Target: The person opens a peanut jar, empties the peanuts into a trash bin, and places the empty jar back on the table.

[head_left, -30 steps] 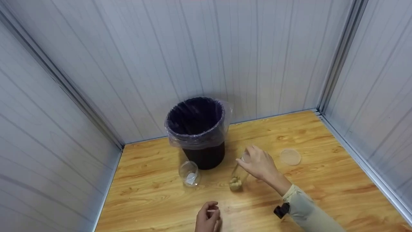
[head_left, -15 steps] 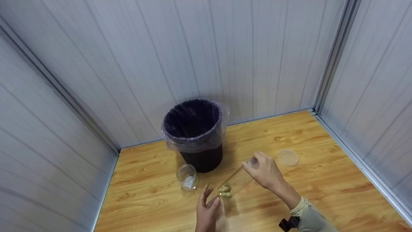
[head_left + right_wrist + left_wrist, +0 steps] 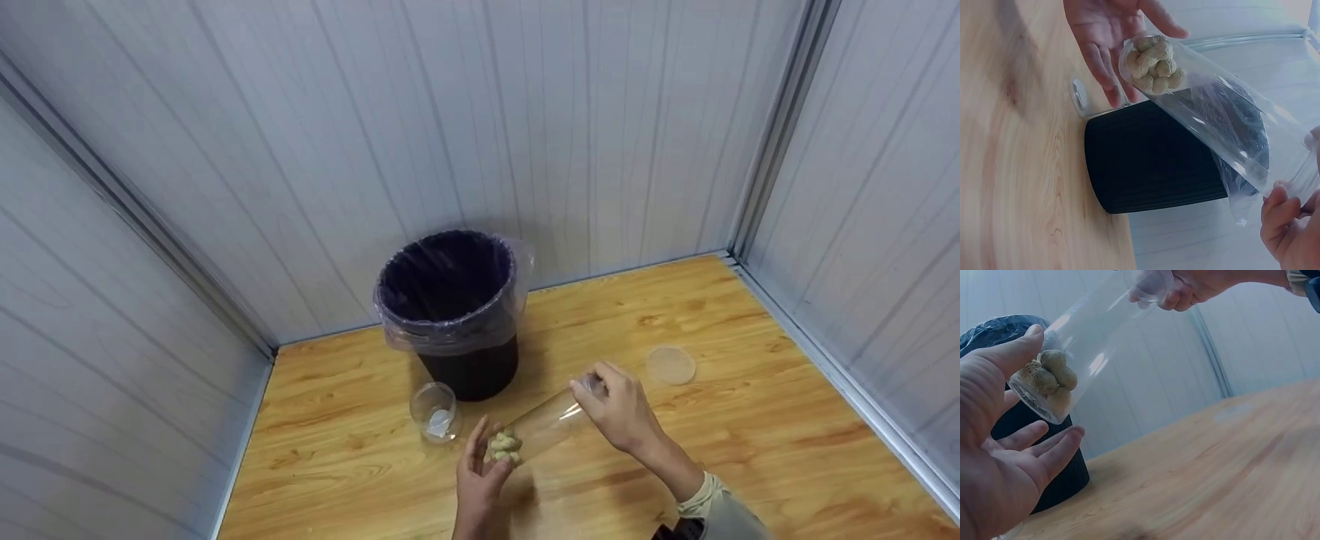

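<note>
A tall clear plastic jar (image 3: 553, 417) hangs tilted above the table, its base low toward the left. Several unshelled peanuts (image 3: 1152, 64) are gathered at that base. My right hand (image 3: 619, 411) grips the jar by its upper, rim end. Around the base, my left hand (image 3: 1005, 439) is spread, thumb along one side and fingers loosely extended beneath; its thumb overlaps the jar's lower edge in the left wrist view. A flat translucent round lid (image 3: 671, 365) lies on the table beyond my right hand.
A black trash bin (image 3: 480, 369) with a thin purplish liner stands against the back wall. At its front left is a clear round container (image 3: 432, 399) with something white inside. Pale panel walls (image 3: 630, 135) enclose the wooden table (image 3: 337, 442) on three sides.
My right hand has lifted the jar off the table and tipped it, swinging its base left. My left hand has spread its fingers and come up to the base.
</note>
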{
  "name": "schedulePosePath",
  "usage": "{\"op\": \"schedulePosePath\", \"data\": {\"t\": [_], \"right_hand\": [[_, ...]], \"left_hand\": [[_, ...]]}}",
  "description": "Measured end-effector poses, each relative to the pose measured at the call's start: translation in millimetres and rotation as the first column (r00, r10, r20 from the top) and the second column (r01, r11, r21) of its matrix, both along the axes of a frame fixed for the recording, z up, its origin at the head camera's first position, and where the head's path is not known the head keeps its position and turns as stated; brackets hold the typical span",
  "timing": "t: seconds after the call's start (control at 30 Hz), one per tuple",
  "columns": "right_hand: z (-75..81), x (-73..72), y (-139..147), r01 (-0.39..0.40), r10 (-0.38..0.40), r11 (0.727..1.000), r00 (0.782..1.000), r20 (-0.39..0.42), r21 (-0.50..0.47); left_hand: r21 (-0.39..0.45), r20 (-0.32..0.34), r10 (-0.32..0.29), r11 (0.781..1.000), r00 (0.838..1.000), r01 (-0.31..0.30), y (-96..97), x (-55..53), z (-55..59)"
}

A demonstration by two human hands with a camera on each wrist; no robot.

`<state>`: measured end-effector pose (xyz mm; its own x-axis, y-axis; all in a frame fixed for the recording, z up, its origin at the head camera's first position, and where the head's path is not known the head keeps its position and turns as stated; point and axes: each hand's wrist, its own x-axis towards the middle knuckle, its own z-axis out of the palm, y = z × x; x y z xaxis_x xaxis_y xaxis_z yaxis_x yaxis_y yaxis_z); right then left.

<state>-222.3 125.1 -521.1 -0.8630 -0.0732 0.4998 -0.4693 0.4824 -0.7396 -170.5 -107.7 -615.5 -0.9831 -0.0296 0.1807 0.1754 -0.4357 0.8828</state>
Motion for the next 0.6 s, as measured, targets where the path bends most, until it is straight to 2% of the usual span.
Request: {"op": "schedulePosePath", "data": {"t": [0.17, 0.27, 0.37, 0.5, 0.6], "right_hand": [[-0.4, 4.8, -1.6, 0.014, -0.015, 1.000, 0.999, 0.036, 0.010], [-0.5, 7.6, -1.9, 0.047, -0.053, 0.996, 0.996, 0.072, 0.075], [-0.8, 8.0, -1.7, 0.045, -0.057, 0.988, 0.996, 0.076, 0.148], [-1.1, 5.6, 0.3, -0.047, 0.045, 0.982, 0.999, 0.013, 0.183], [-0.9, 4.4, 3.2, -0.153, 0.164, 0.967, 0.986, -0.038, 0.205]], "left_hand": [[0.107, -0.096, -0.074, 0.991, 0.993, 0.084, -2.1, 0.8, -4.2], [0.104, -0.109, -0.066, 0.992, 0.992, 0.078, -1.8, 2.4, -6.0], [0.086, -0.091, -0.056, 0.994, 0.994, 0.064, -1.4, 2.8, -7.0], [0.095, -0.046, -0.081, 0.992, 0.996, 0.085, -2.5, 2.0, -7.1], [0.095, 0.033, -0.094, 0.991, 0.995, 0.090, -4.5, 2.0, -5.8]]}}
